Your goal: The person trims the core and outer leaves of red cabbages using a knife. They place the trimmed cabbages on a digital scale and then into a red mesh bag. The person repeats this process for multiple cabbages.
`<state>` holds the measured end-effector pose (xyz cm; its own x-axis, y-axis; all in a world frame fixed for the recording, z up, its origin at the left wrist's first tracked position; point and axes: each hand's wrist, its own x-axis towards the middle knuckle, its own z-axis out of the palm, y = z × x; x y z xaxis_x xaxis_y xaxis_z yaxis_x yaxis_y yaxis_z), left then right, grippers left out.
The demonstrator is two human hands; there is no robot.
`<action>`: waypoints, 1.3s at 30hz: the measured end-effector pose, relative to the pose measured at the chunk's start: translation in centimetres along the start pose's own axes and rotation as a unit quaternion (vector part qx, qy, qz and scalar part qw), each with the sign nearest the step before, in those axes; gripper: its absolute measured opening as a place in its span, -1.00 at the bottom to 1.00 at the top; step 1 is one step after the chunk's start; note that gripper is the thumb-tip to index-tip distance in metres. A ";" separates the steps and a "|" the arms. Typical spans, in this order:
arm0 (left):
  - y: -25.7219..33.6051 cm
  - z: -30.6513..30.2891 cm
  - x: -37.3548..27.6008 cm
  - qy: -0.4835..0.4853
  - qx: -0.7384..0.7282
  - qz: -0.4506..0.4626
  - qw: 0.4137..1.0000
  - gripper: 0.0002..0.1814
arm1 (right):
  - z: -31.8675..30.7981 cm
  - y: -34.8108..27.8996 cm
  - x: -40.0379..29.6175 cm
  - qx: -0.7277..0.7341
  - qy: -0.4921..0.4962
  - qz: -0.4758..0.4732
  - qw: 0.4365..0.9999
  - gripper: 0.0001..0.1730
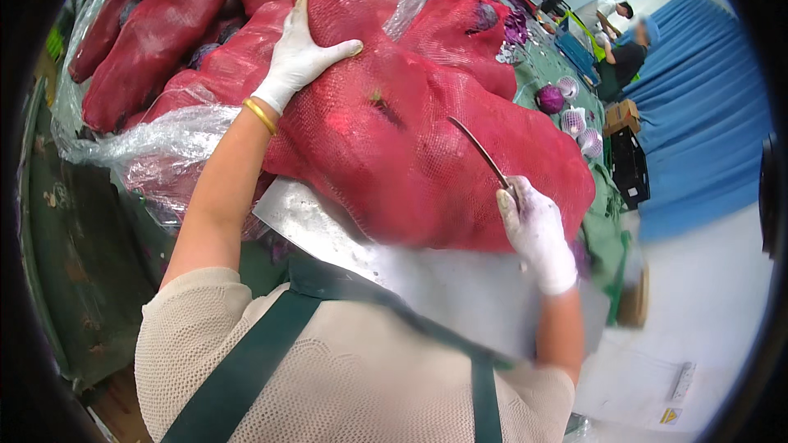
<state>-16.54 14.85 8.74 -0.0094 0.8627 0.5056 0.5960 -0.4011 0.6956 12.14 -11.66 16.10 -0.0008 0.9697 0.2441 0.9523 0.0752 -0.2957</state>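
Observation:
My left hand (303,55), in a white glove, lies spread on the upper part of a large red mesh sack (418,154), its index finger by the tied neck. In my gloved right hand (538,227) is a knife (480,151) with a thin curved blade, which points up and left over the sack's right half. Rounded bulges show through the mesh. The sack rests on a metal surface (443,283) in front of me. Whether the blade touches the mesh, I cannot tell.
More mesh sacks (160,49) with purple cabbages and clear plastic wrap (166,135) lie at the left. Beyond the sack are a loose red cabbage (549,99), several cabbages in white foam nets (573,122), a black crate (629,166) and a cardboard box (621,117). Several people work farther back.

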 end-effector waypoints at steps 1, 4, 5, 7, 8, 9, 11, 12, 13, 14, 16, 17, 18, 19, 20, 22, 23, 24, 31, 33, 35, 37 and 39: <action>0.0 0.1 0.0 0.004 0.004 0.009 1.000 0.41 | 0.0 0.2 0.0 -0.005 -0.004 -0.007 1.000 -0.71; 0.8 0.2 -0.7 0.038 0.040 0.028 0.998 0.31 | 0.9 0.3 0.0 -0.007 -0.028 -0.032 0.999 -0.69; 1.4 0.3 -1.3 0.079 0.112 0.070 0.988 0.22 | 1.0 0.1 0.0 -0.011 -0.032 -0.036 0.999 -0.69; 3.8 -0.2 -3.1 0.159 0.251 0.155 0.942 0.05 | 1.2 -0.2 0.0 -0.018 -0.037 -0.039 0.998 -0.69; 4.8 -0.4 -4.0 0.167 0.153 0.283 0.932 -0.22 | 1.3 0.3 -0.2 -0.022 -0.028 -0.040 0.999 -0.68; 6.3 -1.3 -5.1 0.035 0.032 0.355 0.934 -0.41 | 1.2 0.7 -0.5 -0.032 -0.036 -0.038 0.998 -0.68; 7.8 -0.2 -8.4 -0.139 0.103 0.414 0.894 -0.49 | 1.0 0.8 -0.7 -0.056 -0.059 -0.040 0.996 -0.68; 7.4 0.3 -9.2 -0.199 0.162 0.399 0.880 -0.49 | 1.0 0.8 -0.8 -0.051 -0.056 -0.048 0.996 -0.67; 6.8 0.7 -9.8 -0.257 0.219 0.383 0.860 -0.49 | 0.9 0.4 -0.7 -0.046 -0.052 -0.056 0.996 -0.67; 6.1 0.8 -10.1 -0.224 0.174 0.402 0.870 -0.60 | 0.9 0.1 -0.5 -0.041 -0.048 -0.064 0.996 -0.66; 5.1 0.5 -10.9 -0.215 0.111 0.391 0.888 -0.68 | 1.7 -0.3 -0.2 -0.043 -0.036 -0.091 0.994 -0.66; 4.9 0.4 -11.3 -0.210 0.078 0.385 0.895 -0.72 | 2.2 -0.2 0.2 -0.044 -0.030 -0.103 0.993 -0.66; 4.9 0.3 -11.7 -0.176 0.056 0.398 0.899 -0.80 | 3.1 0.7 1.0 -0.091 -0.048 -0.111 0.988 -0.65; 4.7 0.4 -12.0 -0.173 0.047 0.397 0.900 -0.81 | 3.6 0.9 1.2 -0.086 -0.052 -0.112 0.989 -0.65; 4.5 0.4 -12.2 -0.171 0.036 0.398 0.901 -0.81 | 4.0 0.9 1.3 -0.081 -0.055 -0.112 0.989 -0.65; 4.2 0.3 -12.4 -0.167 0.014 0.405 0.899 -0.82 | 4.8 0.9 1.2 -0.072 -0.065 -0.108 0.989 -0.65; 4.2 0.2 -12.2 -0.164 0.002 0.414 0.895 -0.83 | 5.0 0.9 0.9 -0.069 -0.069 -0.104 0.990 -0.65; 3.9 0.0 -12.3 -0.162 -0.008 0.420 0.893 -0.83 | 5.4 0.9 0.7 -0.063 -0.077 -0.101 0.990 -0.64; 4.8 -2.3 -13.7 -0.217 0.006 0.392 0.894 -0.70 | -3.2 3.7 -10.3 -0.084 -0.104 0.031 0.991 -0.68; 7.4 -0.9 -14.3 -0.220 0.092 0.388 0.890 -0.54 | -4.1 3.6 -11.2 -0.117 -0.059 0.094 0.987 -0.71; 8.6 0.8 -16.0 -0.234 0.198 0.410 0.859 -0.50 | -3.7 3.0 -10.0 -0.111 -0.018 0.008 0.994 -0.68; 8.2 1.7 -17.6 -0.252 0.174 0.470 0.828 -0.64 | -1.9 1.8 -8.8 -0.128 -0.012 -0.045 0.991 -0.65; 6.9 2.1 -18.4 -0.244 0.069 0.482 0.838 -0.77 | 0.1 1.0 -7.4 -0.114 -0.029 -0.065 0.991 -0.67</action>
<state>-10.58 -3.16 3.16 0.8403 0.1941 0.5061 0.2251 -0.9743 -0.0001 13.03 -18.72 13.89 -0.1398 0.9676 0.2103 0.9871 0.1529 -0.0473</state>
